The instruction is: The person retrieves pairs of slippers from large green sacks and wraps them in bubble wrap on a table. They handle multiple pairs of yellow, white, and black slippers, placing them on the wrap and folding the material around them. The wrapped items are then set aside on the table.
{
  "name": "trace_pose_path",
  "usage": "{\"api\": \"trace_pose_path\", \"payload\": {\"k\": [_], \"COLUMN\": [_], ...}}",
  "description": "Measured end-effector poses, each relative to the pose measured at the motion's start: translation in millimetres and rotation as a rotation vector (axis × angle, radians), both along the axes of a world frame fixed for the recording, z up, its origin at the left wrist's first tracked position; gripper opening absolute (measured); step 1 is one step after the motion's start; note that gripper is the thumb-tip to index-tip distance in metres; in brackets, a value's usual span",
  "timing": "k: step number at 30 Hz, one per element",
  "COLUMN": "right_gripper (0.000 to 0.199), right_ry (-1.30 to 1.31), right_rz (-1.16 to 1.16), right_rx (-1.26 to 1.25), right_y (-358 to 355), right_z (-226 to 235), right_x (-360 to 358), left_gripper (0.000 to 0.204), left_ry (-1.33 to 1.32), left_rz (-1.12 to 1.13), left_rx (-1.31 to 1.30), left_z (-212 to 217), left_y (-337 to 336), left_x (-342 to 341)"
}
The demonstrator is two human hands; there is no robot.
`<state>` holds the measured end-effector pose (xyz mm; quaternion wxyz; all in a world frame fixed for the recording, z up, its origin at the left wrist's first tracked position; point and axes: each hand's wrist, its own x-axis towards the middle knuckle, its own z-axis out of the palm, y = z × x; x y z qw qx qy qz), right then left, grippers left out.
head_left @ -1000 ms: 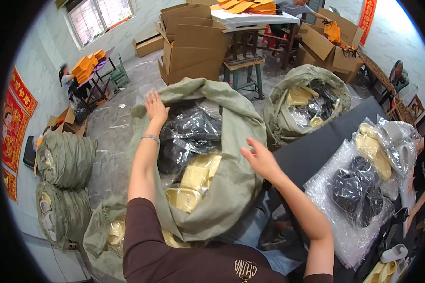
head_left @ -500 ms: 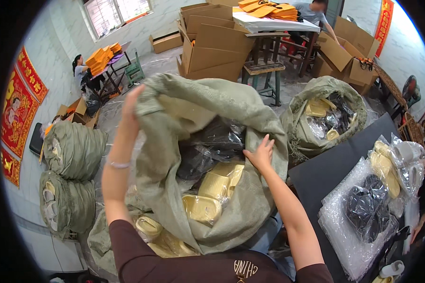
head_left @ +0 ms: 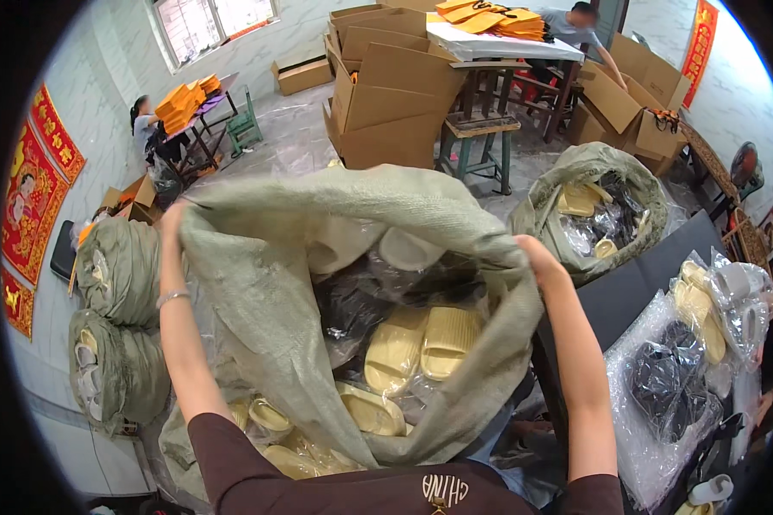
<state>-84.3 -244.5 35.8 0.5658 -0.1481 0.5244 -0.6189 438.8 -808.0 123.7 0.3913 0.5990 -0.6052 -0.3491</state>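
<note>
A large grey-green woven sack (head_left: 258, 292) stands in front of me with its mouth spread wide. My left hand (head_left: 173, 219) is closed on the left side of its rim. On the right side, my right hand (head_left: 543, 259) grips the rim too, its fingers partly hidden by the cloth. Inside lie pale yellow slide sandals (head_left: 395, 348) in clear plastic bags. Dark bagged slides (head_left: 343, 309) and light grey slides (head_left: 410, 249) sit deeper toward the far side. Below my left forearm, more yellow slides (head_left: 270, 415) show in another opened sack.
Another open sack (head_left: 545, 219) of bagged slides stands at the right. Beside it, a dark table (head_left: 593, 292) carries bubble wrap (head_left: 636, 455) and bagged footwear. Two filled sacks (head_left: 124, 266) are stacked at left. Cardboard boxes (head_left: 395, 103), a stool (head_left: 481, 129) and two people are farther back.
My right hand has gone from inside the sack to its right rim. My left hand has moved left and down with the rim, and the mouth is wider, exposing grey slides.
</note>
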Motion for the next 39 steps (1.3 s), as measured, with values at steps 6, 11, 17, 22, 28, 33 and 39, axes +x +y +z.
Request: {"api": "trace_pose_path", "payload": {"k": [6, 11, 17, 22, 28, 33, 39], "right_gripper": [0.032, 0.032, 0.032, 0.035, 0.021, 0.048, 0.060], "right_ry": [-0.371, -0.411, -0.359, 1.039, 1.704, 1.490, 1.866], "right_rz": [-0.362, -0.489, -0.707, -0.897, -0.510, -0.322, -0.555], "right_rx": [-0.312, -0.294, -0.188, 0.434, 1.014, 0.940, 0.232], "right_y": [109, 114, 79, 70, 41, 27, 41], "right_z": [-12, -35, -63, -100, -83, -104, -31], "right_x": [-20, -24, -49, -53, -14, 0, 21], "left_gripper": [0.035, 0.047, 0.028, 0.024, 0.025, 0.024, 0.046], "left_ry": [-0.045, -0.496, 0.115, -0.302, -0.958, -0.430, -0.717], "left_rz": [-0.494, -1.006, -1.111, -0.819, -0.271, -0.711, -1.877], "left_rx": [-1.099, -1.169, 0.397, 0.460, -0.940, -1.197, -0.032], "left_z": [-8, -70, -38, -15, -57, -53, -37], "left_y": [223, 337, 214, 132, 172, 233, 417], "left_x": [-281, -372, -442, -468, -488, -428, -241]}}
